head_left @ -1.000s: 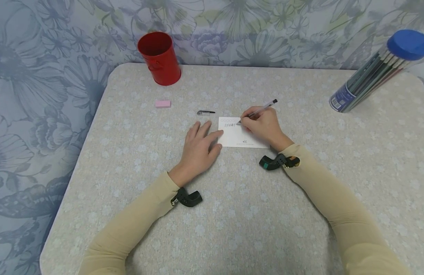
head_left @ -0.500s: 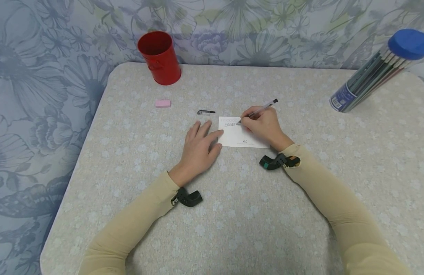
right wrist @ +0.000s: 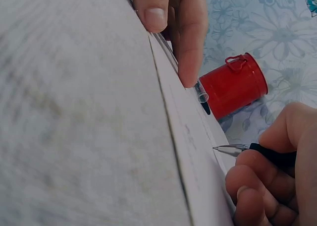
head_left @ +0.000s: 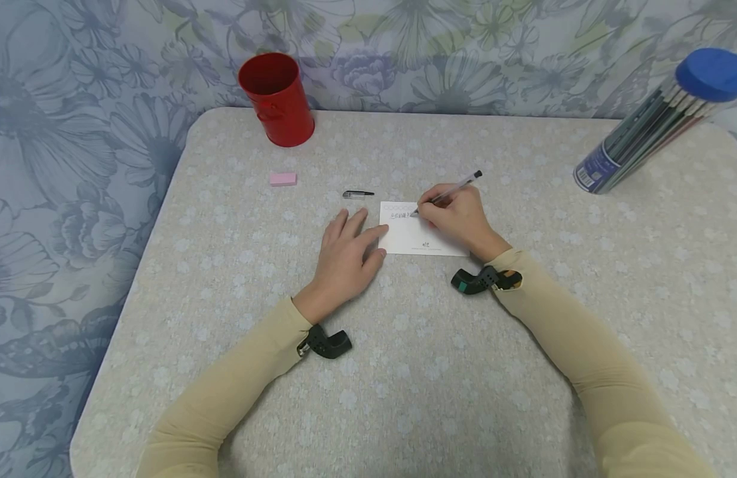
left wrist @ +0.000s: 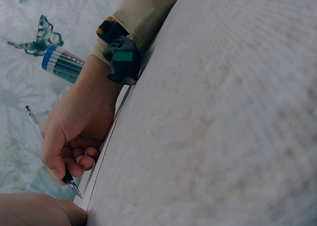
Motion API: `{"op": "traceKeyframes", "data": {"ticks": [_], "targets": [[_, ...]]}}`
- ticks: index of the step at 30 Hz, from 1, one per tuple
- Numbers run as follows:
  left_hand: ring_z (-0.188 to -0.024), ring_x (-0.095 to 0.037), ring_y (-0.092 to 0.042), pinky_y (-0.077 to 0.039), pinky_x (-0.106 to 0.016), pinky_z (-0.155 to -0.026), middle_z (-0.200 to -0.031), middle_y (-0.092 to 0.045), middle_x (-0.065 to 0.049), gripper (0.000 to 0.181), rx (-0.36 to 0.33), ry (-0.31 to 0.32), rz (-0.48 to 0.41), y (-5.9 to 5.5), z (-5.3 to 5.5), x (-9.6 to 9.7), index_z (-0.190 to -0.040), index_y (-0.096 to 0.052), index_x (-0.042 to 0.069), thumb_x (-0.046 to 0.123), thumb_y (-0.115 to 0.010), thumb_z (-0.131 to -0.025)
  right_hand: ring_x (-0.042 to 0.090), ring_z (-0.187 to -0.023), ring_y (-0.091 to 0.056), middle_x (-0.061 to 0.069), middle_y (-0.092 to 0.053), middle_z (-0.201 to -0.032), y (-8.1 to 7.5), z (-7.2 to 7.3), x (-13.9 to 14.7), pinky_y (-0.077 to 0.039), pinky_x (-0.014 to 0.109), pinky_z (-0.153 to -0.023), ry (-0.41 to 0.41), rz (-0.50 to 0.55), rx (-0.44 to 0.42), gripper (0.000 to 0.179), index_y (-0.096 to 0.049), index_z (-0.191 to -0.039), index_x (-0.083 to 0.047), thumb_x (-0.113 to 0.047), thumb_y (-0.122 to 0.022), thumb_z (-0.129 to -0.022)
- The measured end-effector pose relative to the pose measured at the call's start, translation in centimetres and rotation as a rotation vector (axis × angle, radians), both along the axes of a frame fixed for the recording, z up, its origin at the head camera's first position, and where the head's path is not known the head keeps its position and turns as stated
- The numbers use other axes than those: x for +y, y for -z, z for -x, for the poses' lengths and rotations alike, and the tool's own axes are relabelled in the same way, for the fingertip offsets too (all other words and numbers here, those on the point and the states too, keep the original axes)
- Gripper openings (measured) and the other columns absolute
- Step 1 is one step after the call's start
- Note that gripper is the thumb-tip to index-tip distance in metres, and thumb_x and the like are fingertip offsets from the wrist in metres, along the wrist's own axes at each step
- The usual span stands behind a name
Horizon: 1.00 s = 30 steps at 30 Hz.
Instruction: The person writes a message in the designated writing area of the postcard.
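A white card (head_left: 404,236) with a line of handwriting near its top and a small print at the bottom lies on the table. My right hand (head_left: 458,214) pinches a clear pen (head_left: 464,182) with a dark grip and black end, its tip at the end of the written line. In the right wrist view the metal tip of the pen (right wrist: 233,149) is at the card's surface. My left hand (head_left: 347,259) lies with fingers spread, its index fingertip and thumb at the card's left edge. A pen cap (head_left: 358,194) lies beyond the left fingertips.
A pink eraser-like block (head_left: 283,180) lies left of the cap. Behind it stands a red metal pot (head_left: 279,99). At the back right is a clear tube of pencils with a blue lid (head_left: 712,74). A flowered wall borders the table's (head_left: 404,372) far side.
The pen tip makes only tiny shifts at the end of the handwriting, where strokes have been added. The left hand stays in place on the card's edge.
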<state>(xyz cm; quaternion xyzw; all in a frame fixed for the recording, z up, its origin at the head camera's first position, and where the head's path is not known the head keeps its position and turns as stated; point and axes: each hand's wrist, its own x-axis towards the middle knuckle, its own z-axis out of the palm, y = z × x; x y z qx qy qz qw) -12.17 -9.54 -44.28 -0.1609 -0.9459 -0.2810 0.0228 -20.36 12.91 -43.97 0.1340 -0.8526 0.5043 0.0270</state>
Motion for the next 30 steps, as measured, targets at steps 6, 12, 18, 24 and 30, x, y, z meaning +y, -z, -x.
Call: {"op": "traceKeyframes", "data": {"ticks": [6,12,18,24,30], "targets": [[-0.152,-0.053,-0.024,-0.018,-0.069,-0.122,-0.158,-0.042,-0.023,0.040,-0.005,0.001,-0.004,0.00,-0.01,0.00,-0.137,-0.066,0.012,0.021,-0.061,-0.099,0.010,-0.047,-0.054,0.004,-0.066,-0.056,-0.03,-0.01,0.01,-0.039,0.020,-0.048,-0.005,-0.011,0.007,0.017,-0.079,-0.081,-0.006,-0.008,-0.062,-0.083],[-0.152,-0.053,-0.024,-0.018,-0.070,-0.121,-0.159,-0.041,-0.023,0.040,-0.006,0.003,0.002,-0.01,0.02,0.01,-0.137,-0.065,0.012,0.021,-0.061,-0.099,0.010,-0.047,-0.054,0.003,-0.065,-0.056,-0.02,0.03,-0.01,-0.039,0.019,-0.048,0.010,-0.021,0.027,0.017,-0.078,-0.080,-0.005,-0.007,-0.062,-0.082],[-0.151,-0.053,-0.024,-0.018,-0.070,-0.121,-0.159,-0.042,-0.023,0.040,-0.007,0.003,0.004,-0.02,0.02,0.03,-0.137,-0.065,0.012,0.021,-0.062,-0.099,0.011,-0.047,-0.055,0.005,-0.065,-0.056,-0.03,-0.04,0.00,-0.041,0.020,-0.049,0.019,0.008,-0.004,0.016,-0.079,-0.081,-0.005,-0.008,-0.063,-0.083],[-0.151,-0.053,-0.024,-0.018,-0.070,-0.121,-0.158,-0.042,-0.023,0.040,0.001,0.003,0.004,0.04,0.07,0.01,-0.137,-0.066,0.011,0.021,-0.062,-0.098,0.011,-0.046,-0.054,0.005,-0.065,-0.056,0.04,0.01,-0.03,-0.041,0.020,-0.049,0.026,0.001,0.006,0.017,-0.078,-0.081,-0.005,-0.009,-0.062,-0.084],[-0.151,-0.053,-0.026,-0.019,-0.070,-0.121,-0.158,-0.043,-0.024,0.040,0.004,0.001,0.003,-0.01,0.06,0.01,-0.136,-0.066,0.011,0.021,-0.062,-0.098,0.010,-0.046,-0.054,0.002,-0.064,-0.055,0.10,0.04,-0.05,-0.040,0.021,-0.048,0.041,-0.004,0.011,0.017,-0.078,-0.080,-0.006,-0.009,-0.062,-0.082]]}}
